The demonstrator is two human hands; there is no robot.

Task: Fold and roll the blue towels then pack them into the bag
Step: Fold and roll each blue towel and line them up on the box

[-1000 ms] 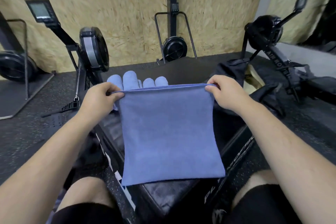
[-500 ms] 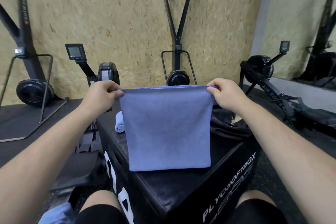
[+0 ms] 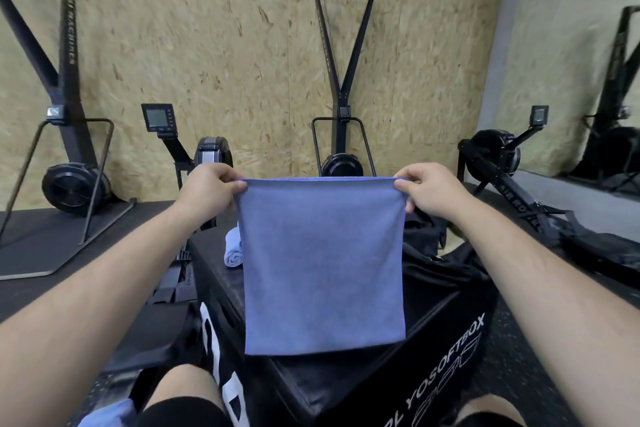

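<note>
A blue towel [image 3: 322, 263] hangs flat in front of me, folded along its top edge. My left hand [image 3: 207, 189] pinches its top left corner and my right hand [image 3: 427, 189] pinches its top right corner. Behind the hanging towel, a rolled blue towel [image 3: 232, 248] lies on the black soft box [image 3: 346, 381]; any others are hidden by the cloth. The black bag [image 3: 429, 253] sits on the box to the right, partly hidden by the towel and my right arm. More blue cloth [image 3: 110, 412] shows at the lower left by my knee.
Rowing machines stand left [image 3: 194, 156] and right [image 3: 498, 163] of the box. Ski machines [image 3: 341, 135] lean on the wooden wall behind. A black strap or cover [image 3: 602, 246] lies on the floor at right. My knees are at the box's near edge.
The view has tilted upward, so the wall fills more of the frame. Both hands keep the same pinch on the towel, which now hangs straight and lifted off the box.
</note>
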